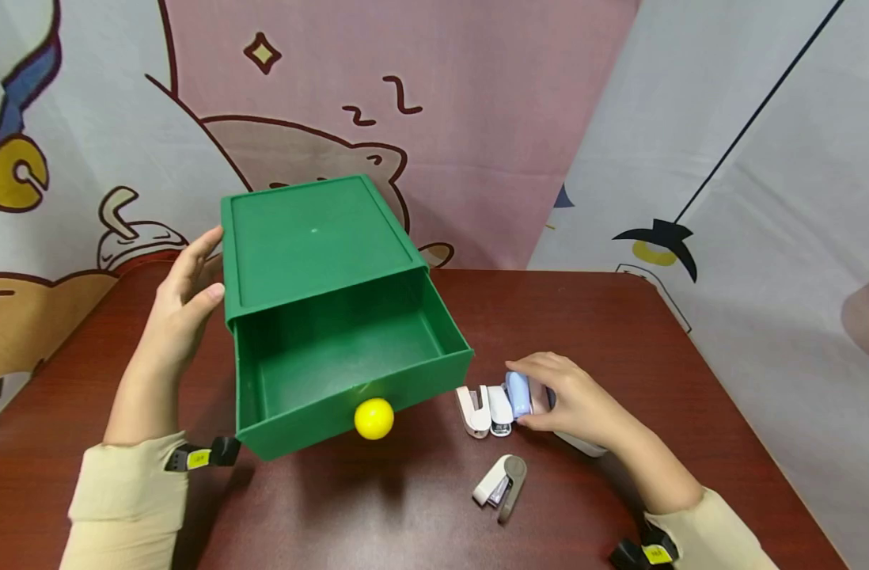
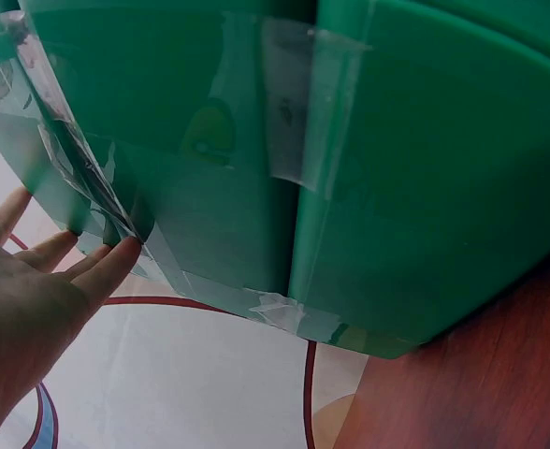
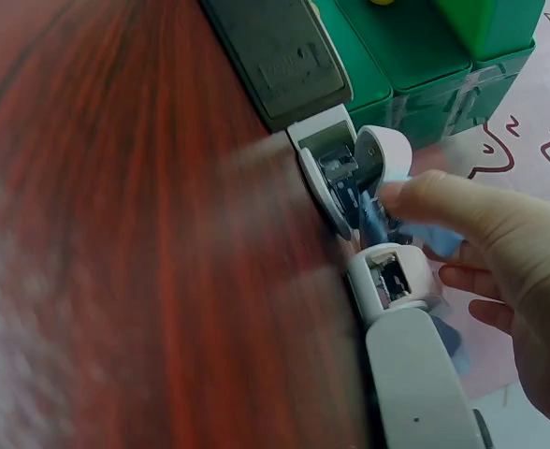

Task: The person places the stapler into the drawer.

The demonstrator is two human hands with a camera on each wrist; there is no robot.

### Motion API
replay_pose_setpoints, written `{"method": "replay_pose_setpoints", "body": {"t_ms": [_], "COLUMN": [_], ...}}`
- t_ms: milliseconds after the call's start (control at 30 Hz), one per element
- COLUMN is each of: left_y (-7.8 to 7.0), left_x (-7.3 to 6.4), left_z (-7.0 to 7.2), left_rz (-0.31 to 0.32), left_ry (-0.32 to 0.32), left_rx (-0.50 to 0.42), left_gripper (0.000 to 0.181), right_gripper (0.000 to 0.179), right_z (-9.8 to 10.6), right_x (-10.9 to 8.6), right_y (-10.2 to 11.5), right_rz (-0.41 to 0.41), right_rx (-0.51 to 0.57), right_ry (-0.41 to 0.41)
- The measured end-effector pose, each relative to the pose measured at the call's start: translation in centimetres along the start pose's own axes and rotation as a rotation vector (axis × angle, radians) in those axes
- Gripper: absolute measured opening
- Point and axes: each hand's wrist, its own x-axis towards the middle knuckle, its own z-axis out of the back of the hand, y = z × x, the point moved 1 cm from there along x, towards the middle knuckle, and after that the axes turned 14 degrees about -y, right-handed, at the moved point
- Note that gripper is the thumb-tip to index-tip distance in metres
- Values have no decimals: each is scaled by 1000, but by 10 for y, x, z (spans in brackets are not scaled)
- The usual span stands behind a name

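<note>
A green box (image 1: pixel 320 237) stands at the left with its drawer (image 1: pixel 292 427) pulled out, and a yellow ball knob (image 1: pixel 373 419) is on the drawer front. My left hand (image 1: pixel 181 309) rests its extended fingertips against the box's left side. Between the thumb and fingers of my right hand (image 1: pixel 566 392) I pinch a small blue stapler (image 1: pixel 518 393), blurred in the right wrist view. Just left of it are a white stapler (image 1: pixel 501 408) and another white stapler (image 1: pixel 470 412). A longer white stapler (image 3: pixel 420 374) lies partly under my right hand.
A white and grey-brown stapler (image 1: pixel 501 487) lies open on the reddish-brown table (image 1: pixel 548 317), nearer to me. Clear tape (image 2: pixel 312 103) runs over the box's side. A curtain (image 1: pixel 463 158) with cartoon prints hangs behind the table.
</note>
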Motion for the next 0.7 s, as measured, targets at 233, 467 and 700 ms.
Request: {"method": "replay_pose_setpoints", "body": {"t_ms": [233, 467, 700], "left_y": [-1, 1, 0], "left_x": [0, 0, 0], "left_z": [0, 0, 0], "left_rz": [0, -5, -2], "left_ry": [7, 9, 3], "left_rx": [29, 23, 3], "left_gripper": [62, 62, 62], "right_gripper": [69, 70, 74], "right_z": [12, 26, 44], "right_x": [6, 15, 32], "right_y": [10, 25, 44], "right_rz": [4, 23, 41], "right_rx": [21, 35, 76], "right_ry": [-51, -134, -201]}}
